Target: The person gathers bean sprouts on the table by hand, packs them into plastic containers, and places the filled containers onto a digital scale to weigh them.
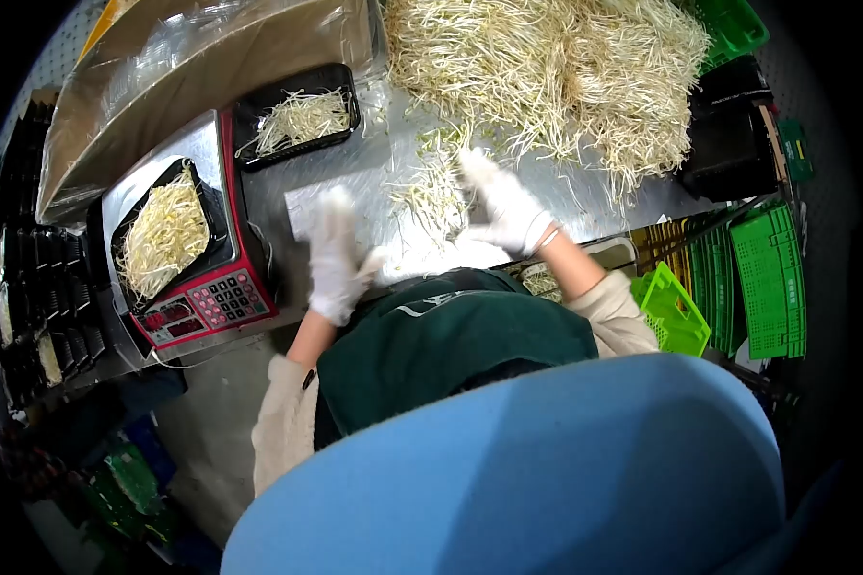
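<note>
Both my hands wear white gloves. My left hand (336, 257) is slightly blurred over the metal table, fingers stretched out and thumb apart, holding nothing. Beside a small clump of bean sprouts (436, 199), my right hand (506, 209) is open, its fingertips at the clump's right edge and its thumb spread. Beyond it lies a large heap of bean sprouts (547, 77). A black tray of bean sprouts (166, 240) sits on the red digital scale (225, 299) to the left. Another black tray (343, 79), partly filled with sprouts, rests behind my left hand.
A large plastic-lined box (201, 86) stands at the back left. Stacked black trays (62, 278) line the far left. Green crates (769, 283) and a bright green basket (676, 311) are at the right, below the table edge. A blue cap brim (508, 470) covers the lower view.
</note>
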Tool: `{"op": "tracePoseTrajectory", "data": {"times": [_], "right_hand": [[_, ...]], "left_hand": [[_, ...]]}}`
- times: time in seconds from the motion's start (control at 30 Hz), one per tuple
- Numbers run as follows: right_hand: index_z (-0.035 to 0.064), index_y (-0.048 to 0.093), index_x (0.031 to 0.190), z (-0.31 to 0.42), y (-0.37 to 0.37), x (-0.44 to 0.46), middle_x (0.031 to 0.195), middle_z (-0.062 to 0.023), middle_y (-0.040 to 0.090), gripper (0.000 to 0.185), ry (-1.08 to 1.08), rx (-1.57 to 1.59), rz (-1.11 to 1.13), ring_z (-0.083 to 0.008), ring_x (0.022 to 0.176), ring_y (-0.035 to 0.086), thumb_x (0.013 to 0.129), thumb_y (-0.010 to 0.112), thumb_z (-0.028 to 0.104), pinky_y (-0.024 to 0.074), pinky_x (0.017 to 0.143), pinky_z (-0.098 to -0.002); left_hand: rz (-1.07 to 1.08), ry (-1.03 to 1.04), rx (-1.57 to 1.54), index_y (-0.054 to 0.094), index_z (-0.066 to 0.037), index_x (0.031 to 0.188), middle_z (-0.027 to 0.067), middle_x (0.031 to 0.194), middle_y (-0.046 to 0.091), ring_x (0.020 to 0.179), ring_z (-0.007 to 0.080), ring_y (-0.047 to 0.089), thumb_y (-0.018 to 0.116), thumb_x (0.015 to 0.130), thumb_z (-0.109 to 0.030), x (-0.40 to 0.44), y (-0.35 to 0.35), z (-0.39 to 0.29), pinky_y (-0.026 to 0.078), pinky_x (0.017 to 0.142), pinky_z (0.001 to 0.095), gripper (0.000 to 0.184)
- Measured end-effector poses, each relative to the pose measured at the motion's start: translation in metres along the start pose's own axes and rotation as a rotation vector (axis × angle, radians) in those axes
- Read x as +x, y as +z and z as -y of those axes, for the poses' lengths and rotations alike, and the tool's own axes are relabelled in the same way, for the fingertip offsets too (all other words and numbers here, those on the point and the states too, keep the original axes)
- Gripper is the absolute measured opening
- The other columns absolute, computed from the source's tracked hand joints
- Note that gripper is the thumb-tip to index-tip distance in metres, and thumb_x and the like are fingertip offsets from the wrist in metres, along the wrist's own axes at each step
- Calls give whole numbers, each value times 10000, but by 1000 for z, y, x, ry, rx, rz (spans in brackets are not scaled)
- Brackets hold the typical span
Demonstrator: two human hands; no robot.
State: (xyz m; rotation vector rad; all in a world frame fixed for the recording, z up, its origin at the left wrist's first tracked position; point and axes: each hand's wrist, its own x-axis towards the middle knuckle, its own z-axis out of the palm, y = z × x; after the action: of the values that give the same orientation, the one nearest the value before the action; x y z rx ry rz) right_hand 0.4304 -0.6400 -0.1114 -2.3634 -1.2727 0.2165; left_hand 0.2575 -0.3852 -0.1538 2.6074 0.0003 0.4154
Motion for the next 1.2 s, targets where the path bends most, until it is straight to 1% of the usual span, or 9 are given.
{"op": "tracePoseTrajectory", "data": {"times": [0.07, 0.23, 0.37, 0.4, 0.6, 0.8, 0.9, 0.97, 1.2], "right_hand": [[61, 182, 1483, 41, 10, -5, 1482, -248, 269, 1032, 158, -115, 129, -398, 1344, 310, 696, 747, 418, 365, 1046, -478], [48, 507, 1318, 17, -1, 14, 1153, -222, 586, 576, 306, 201, 125, -320, 1039, 578, 778, 655, 180, 474, 896, -383], [51, 502, 1325, 0, -22, 0, 1199, -198, 569, 613, -68, 729, 109, -261, 1154, 545, 734, 662, 27, 428, 979, -318], [53, 561, 1263, 10, -39, 2, 1180, -171, 604, 503, 242, 852, 164, -249, 1130, 571, 767, 642, 58, 432, 985, -304], [166, 684, 1096, -46, 8, 70, 1127, -157, 627, 286, 48, 68, -361, -313, 1020, 601, 832, 632, 265, 475, 920, -361], [67, 651, 845, -43, -26, 32, 768, -179, 638, 332, 309, 73, 174, -327, 747, 639, 896, 568, 385, 503, 708, -412], [92, 679, 988, -31, -77, -51, 914, -153, 686, 370, 727, 281, 461, -301, 843, 672, 890, 565, 430, 520, 766, -382], [155, 612, 1212, -45, -100, -83, 1089, -126, 669, 477, 692, -306, 844, -281, 1011, 640, 800, 666, 388, 486, 905, -364], [134, 491, 1342, 15, -15, -10, 1170, -213, 598, 725, -32, -160, -115, -375, 1096, 571, 715, 737, 403, 463, 956, -385]], "left_hand": [[131, 61, -9, 142, -82, 1498, 291, 1520, 34, 1341, 441, 278, 727, 723, -326, 43, -8, -41, 320, 1084, 410, 1001], [132, 107, 194, 537, -125, 1257, 60, 846, 629, 758, 287, 619, 567, 849, -179, 100, 38, -42, 515, 627, 415, 413], [-77, 209, 29, 593, -135, 1195, 75, 936, 641, 802, 291, 621, 574, 838, -142, 69, -5, -40, 515, 655, 399, 358], [-35, 184, 42, 596, -132, 1193, 72, 967, 643, 803, 288, 621, 584, 828, -130, 58, -10, -33, 514, 662, 392, 364], [-12, 51, -185, 564, -98, 1250, 102, 1105, 619, 839, 227, 609, 560, 812, -14, 8, -14, -9, 505, 732, 317, 445], [56, -474, -506, 548, -100, 1298, 31, 1030, 560, 721, 74, 459, 592, 847, 23, -17, -28, 6, 433, 687, 197, 470], [-40, -488, -417, 514, -121, 1341, 12, 1019, 538, 691, 64, 417, 594, 833, 42, -36, -27, 2, 423, 686, 185, 540], [24, -548, -391, 516, -116, 1326, 48, 1082, 544, 724, 105, 490, 618, 832, -29, -33, -33, -6, 459, 712, 231, 512], [385, -227, 125, 250, -70, 1441, 260, 1253, 500, 887, 396, 620, 530, 851, -173, 49, -10, -48, 523, 744, 452, 662]]}}
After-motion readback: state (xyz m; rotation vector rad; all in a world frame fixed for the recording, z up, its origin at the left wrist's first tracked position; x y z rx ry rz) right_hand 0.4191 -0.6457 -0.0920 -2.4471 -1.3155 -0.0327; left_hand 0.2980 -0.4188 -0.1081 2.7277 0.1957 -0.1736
